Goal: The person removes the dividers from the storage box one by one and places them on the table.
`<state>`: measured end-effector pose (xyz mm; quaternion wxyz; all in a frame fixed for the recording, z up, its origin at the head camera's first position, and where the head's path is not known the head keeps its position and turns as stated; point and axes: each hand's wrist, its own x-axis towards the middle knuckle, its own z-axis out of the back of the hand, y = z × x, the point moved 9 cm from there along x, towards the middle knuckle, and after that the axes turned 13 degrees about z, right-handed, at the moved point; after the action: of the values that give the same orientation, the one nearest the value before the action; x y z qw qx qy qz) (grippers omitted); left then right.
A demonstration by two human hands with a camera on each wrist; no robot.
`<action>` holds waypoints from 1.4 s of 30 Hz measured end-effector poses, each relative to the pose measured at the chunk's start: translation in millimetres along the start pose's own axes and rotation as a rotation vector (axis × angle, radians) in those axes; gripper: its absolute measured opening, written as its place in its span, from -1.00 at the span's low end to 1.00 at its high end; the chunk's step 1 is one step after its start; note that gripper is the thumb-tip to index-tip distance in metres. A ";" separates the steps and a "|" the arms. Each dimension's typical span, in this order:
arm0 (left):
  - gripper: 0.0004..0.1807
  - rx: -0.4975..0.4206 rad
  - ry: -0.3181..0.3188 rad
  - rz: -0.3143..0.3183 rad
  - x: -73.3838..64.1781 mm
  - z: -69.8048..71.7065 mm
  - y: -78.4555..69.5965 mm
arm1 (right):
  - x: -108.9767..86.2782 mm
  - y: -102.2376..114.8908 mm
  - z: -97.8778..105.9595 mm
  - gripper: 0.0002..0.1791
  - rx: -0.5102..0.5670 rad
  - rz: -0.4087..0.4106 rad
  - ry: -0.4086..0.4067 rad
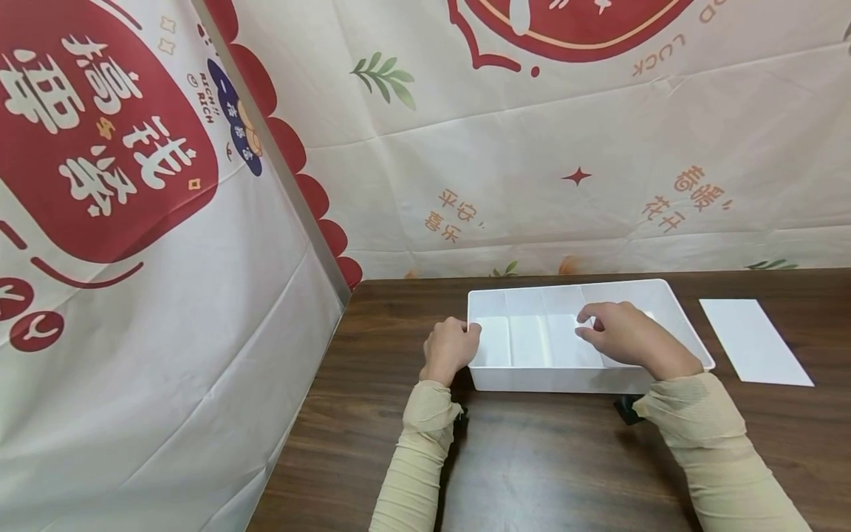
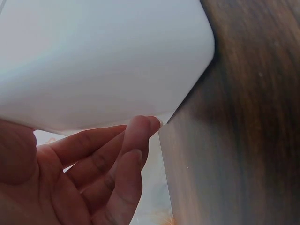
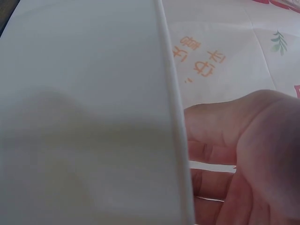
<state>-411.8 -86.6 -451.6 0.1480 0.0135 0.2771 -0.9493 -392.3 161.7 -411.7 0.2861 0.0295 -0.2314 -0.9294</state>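
A white plastic tray (image 1: 558, 379) with thin upright dividers stands on the dark wooden table. At its left end my left hand (image 1: 450, 347) grips the wall, thumb over the rim and fingers outside. The left wrist view shows those fingers (image 2: 133, 140) bent along the edge of the tray wall (image 2: 103, 79). Over the right half of the tray is my right hand (image 1: 621, 334), thumb and fingers curled toward each other near a divider. I cannot tell whether they pinch anything. In the right wrist view the tray wall (image 3: 93, 93) hides the fingertips of the right hand (image 3: 234, 164).
A flat white rectangular card (image 1: 756, 341) lies on the table (image 1: 532, 465) to the right of the tray. Behind the table hangs a printed white cloth (image 1: 518, 177), and another cloth (image 1: 253, 310) hangs along its left side.
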 end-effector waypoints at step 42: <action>-0.62 0.000 -0.012 -0.008 -1.6 2.9 -1.0 | 3.2 0.5 -8.4 -0.81 -0.061 0.025 0.024</action>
<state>-410.4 -86.9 -448.5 0.1459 0.0068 0.2763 -0.9499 -393.1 156.1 -418.7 0.3010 0.0290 -0.2000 -0.9320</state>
